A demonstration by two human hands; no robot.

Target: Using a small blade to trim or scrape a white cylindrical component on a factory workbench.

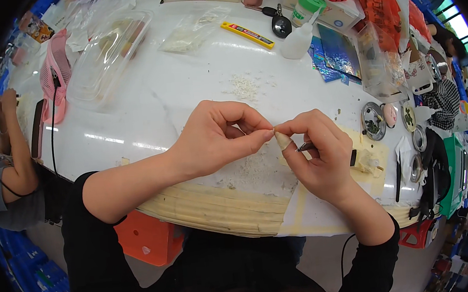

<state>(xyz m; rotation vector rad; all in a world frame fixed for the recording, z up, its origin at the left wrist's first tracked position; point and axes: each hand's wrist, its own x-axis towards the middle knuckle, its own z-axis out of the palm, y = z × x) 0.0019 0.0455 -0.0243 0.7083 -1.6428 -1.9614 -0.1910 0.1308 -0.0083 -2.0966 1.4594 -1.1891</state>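
My left hand [216,136] is closed in a pinch, thumb against forefinger, over the white table [146,98]. Its fingertips meet those of my right hand [323,152]; whatever is pinched there is too small to make out. A beige finger cover [283,140] wraps my right thumb. Tucked in the curled fingers of that hand is a slim metal tool [305,146], perhaps tweezers, mostly hidden by the palm. Just beyond my hands lies a scatter of tiny white pieces [245,86], with more pale crumbs under and in front of them.
A yellow box cutter [247,35], car key [281,25] and white squeeze bottle [297,41] lie farther back. Clear plastic container [109,51] stands left; round metal tins [374,121] sit right. Beige tape covers the near edge [217,211]. At far left is another person's arm [18,148].
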